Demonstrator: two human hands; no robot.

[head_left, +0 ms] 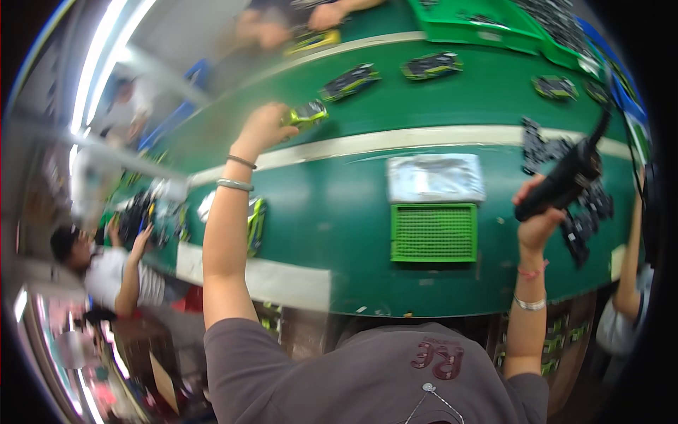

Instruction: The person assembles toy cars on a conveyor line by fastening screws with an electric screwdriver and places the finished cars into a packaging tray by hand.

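Glossy green tabletop point(346, 205), long off-white strip point(424, 136) across it; bright white tube lights point(95, 63) upper left, co-worker in white shirt point(106, 275) at left. Beyond the strip, left hand point(265, 127) seems to pinch the end of a lime-green and black plastic piece point(308, 113); blurry. Right hand point(540, 222) fingers wrap a black cylindrical handheld tool point(565, 180), partly blocking loose black parts point(533, 141). Between hands: green plastic mesh basket point(434, 233), flat silvery packet point(436, 178) just behind; green plastic tray point(448, 32) far right.
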